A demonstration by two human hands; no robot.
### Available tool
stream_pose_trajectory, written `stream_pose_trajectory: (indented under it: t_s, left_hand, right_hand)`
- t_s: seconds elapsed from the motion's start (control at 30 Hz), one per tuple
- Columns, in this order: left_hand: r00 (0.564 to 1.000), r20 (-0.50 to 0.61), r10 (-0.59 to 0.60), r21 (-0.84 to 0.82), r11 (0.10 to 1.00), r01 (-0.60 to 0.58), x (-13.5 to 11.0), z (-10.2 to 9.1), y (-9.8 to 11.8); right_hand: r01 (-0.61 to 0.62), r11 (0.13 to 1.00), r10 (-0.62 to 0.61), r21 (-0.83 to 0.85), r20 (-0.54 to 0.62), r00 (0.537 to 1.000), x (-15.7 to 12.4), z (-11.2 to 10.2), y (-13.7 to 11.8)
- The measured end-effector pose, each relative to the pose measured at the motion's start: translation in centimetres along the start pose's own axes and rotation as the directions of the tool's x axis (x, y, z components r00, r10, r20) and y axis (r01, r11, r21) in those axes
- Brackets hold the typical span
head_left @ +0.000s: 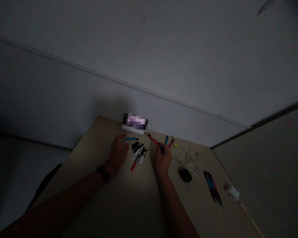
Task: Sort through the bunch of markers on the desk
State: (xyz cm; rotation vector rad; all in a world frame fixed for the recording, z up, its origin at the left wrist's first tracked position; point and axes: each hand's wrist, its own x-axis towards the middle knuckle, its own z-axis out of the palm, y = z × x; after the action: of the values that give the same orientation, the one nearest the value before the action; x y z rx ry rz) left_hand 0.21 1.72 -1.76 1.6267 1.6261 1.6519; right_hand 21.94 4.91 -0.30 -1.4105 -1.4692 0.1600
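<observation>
The right hand (162, 159) has a narrow grip on a red-and-black marker (153, 140), pinched between the fingertips, with part of its barrel hidden by the fingers. The left hand (118, 152) is empty, its fingers loosely curved just beside a blue pen (131, 138) and a heap of mixed pens (138, 153). A dark band (103, 172) circles the left wrist. Between the hands and the far edge, a pixelated object (135, 121) sits behind a white power strip (132, 129). To the right lie two short pens (169, 141), a white cable (195, 162), a dark computer mouse (185, 175), a pen bundle (213, 186) and a white plug (232, 192). The dim tan desk (101, 132) meets a white wall (64, 99). Any pen lettering is too small to read.
</observation>
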Motion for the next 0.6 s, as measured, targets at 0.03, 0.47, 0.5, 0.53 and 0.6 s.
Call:
stream_pose_trajectory:
  t_s: [0.03,0.47,0.5,0.53,0.6]
  left_hand:
    - [1.000,0.012,0.016,-0.010,1.000,-0.016,-0.1,-0.1,0.3]
    - [0.885,0.328,0.330,-0.134,0.944,-0.302,-0.8,-1.0,2.2]
    - [0.878,0.357,0.318,-0.127,0.948,-0.292,-0.8,-1.0,2.1]
    - [0.874,0.379,0.305,-0.116,0.952,-0.282,-0.9,-1.0,2.1]
    - [0.871,0.404,0.280,-0.094,0.960,-0.265,-1.0,-0.9,2.1]
  right_hand:
    - [-0.026,0.998,0.026,0.056,-0.002,1.000,-0.1,-0.1,-0.6]
    - [-0.328,0.835,0.232,0.441,0.258,0.938,-1.0,-0.6,-4.0]
    - [-0.344,0.825,0.236,0.448,0.280,0.931,-1.1,-0.5,-4.0]
    - [-0.357,0.819,0.240,0.449,0.297,0.924,-1.2,-0.4,-3.9]
    - [-0.376,0.813,0.242,0.444,0.331,0.912,-1.5,-0.2,-3.8]
